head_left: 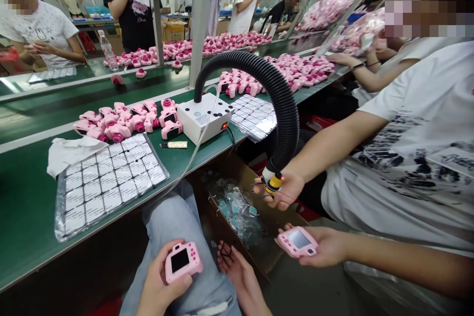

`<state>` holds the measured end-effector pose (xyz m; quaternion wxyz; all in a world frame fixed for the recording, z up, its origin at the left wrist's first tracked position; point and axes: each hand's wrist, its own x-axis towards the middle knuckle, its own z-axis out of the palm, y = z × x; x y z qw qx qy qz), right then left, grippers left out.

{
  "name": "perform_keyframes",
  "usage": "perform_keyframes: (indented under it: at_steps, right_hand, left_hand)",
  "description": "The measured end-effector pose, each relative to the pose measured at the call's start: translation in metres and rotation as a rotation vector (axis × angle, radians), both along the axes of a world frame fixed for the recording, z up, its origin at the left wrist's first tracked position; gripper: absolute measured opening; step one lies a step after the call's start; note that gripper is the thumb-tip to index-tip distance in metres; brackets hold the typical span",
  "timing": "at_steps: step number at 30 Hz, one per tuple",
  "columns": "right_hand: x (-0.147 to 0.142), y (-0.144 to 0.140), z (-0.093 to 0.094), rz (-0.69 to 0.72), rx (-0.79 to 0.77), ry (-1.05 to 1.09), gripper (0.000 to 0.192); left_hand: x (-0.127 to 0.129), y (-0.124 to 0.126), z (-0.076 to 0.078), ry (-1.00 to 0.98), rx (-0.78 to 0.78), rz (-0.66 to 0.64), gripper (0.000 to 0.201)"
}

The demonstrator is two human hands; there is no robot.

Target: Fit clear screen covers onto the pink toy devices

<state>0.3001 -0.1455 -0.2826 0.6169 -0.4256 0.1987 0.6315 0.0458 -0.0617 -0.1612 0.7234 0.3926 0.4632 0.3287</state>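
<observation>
My left hand (163, 279) is closed around a pink toy camera (183, 261), its dark screen and magenta buttons facing up, above my jeans. Beside it, my right hand (240, 276) is palm up with curled fingers, holding a thin black piece that looks like a small frame (225, 253). To the right, a co-worker's hand (329, 247) holds another pink toy camera (298, 242) with a pale screen. That person's other hand (291, 190) grips the yellow-banded end (274, 183) of a black corrugated hose (289, 108).
A sheet of white labels (111, 177) lies on the green bench (22, 227) near several pink cameras (118, 121). The hose rises by a white box (203, 118) with a red-lit switch. Below, a carton (276, 256) holds clear plastic scraps (237, 210). A metal post (200, 24) stands behind.
</observation>
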Motion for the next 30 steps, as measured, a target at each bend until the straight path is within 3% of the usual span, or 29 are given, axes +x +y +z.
perform_keyframes:
  at_steps: [5,9,15,19,26,30]
  right_hand:
    - [0.008,0.0,0.001,-0.017,0.025,-0.022,0.041]
    - [0.031,0.008,0.01,-0.094,0.082,-0.068,0.033]
    - [0.072,0.054,0.036,-0.237,0.194,-0.108,0.019]
    - [0.078,0.082,0.053,-0.266,0.273,-0.093,0.02]
    - [0.068,0.086,0.065,-0.272,0.357,-0.12,0.02]
    - [0.082,0.113,0.079,-0.299,0.413,-0.174,0.032]
  left_hand:
    - [0.002,0.0,0.003,-0.026,0.004,0.017,0.078]
    - [0.001,0.002,0.002,-0.016,0.015,0.009,0.079]
    - [0.004,0.002,0.004,0.046,0.051,0.01,0.075]
    - [0.008,0.001,0.012,0.085,0.079,0.002,0.074]
    - [0.01,-0.002,0.011,0.179,0.144,-0.003,0.073]
    - [0.015,-0.001,0.017,0.21,0.148,0.014,0.071]
